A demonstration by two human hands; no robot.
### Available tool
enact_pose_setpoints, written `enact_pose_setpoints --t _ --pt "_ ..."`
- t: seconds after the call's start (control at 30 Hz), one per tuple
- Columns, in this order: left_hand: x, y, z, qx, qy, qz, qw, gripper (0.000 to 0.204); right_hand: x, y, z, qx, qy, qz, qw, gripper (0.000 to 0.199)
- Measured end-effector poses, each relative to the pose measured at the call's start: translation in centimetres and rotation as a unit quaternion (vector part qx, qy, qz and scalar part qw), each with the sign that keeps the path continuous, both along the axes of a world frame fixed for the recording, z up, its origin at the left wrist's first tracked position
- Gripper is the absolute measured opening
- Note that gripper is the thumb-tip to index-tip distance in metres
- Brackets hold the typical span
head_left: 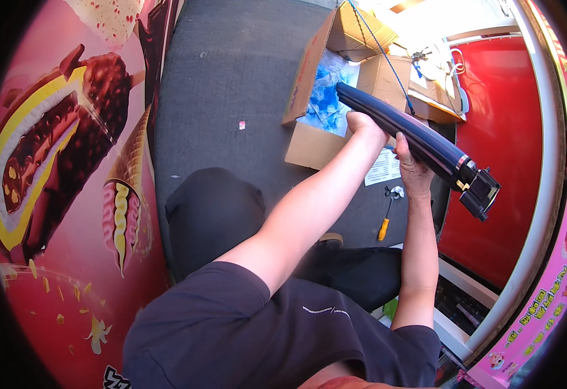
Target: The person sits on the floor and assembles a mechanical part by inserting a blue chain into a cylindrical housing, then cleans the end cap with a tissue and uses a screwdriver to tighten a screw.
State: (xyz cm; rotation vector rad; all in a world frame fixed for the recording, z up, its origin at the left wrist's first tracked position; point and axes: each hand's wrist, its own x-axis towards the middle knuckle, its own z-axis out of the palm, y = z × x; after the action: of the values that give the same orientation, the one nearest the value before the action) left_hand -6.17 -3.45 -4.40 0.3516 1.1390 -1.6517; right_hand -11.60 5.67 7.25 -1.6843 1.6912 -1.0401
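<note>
A long black drum cartridge with a glossy dark-blue roller (426, 137) slants from the open cardboard box (307, 78) down to the right. At its lower right end are small gears and a black end piece. My left hand (366, 124) grips it from below near the box end, its fingers mostly hidden behind it. Closer to the geared end, my right hand (416, 170) holds it too, with the thumb up along the near side. The cartridge's far tip overlaps the box opening, where blue-stained white lining (327, 91) shows.
A yellow-handled screwdriver (383, 228) lies on the dark floor (225, 71) beside a printed sheet (383, 168). A blue cord (380, 52) hangs across the box. A red panel (497, 149) stands at right, a pink ice-cream poster wall (137, 223) at left.
</note>
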Motion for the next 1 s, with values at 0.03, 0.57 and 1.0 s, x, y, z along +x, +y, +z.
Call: enact_pose_setpoints --t 0.03,0.57,1.0 --pt "0.0 -0.3 0.0 -0.004 0.005 0.004 1.000 0.056 0.0 0.1 -0.2 -0.006 0.001 -0.002 1.000 0.044" --pt "1.6 7.7 -4.1 -0.239 -0.870 -0.302 0.309 0.030 -0.5 -7.5 -2.0 -0.033 -0.029 -0.020 0.999 0.030" --pt "1.2 8.7 -5.1 -0.269 -0.907 -0.204 0.253 0.020 0.0 -9.6 0.3 -0.055 0.123 0.010 0.991 0.034"
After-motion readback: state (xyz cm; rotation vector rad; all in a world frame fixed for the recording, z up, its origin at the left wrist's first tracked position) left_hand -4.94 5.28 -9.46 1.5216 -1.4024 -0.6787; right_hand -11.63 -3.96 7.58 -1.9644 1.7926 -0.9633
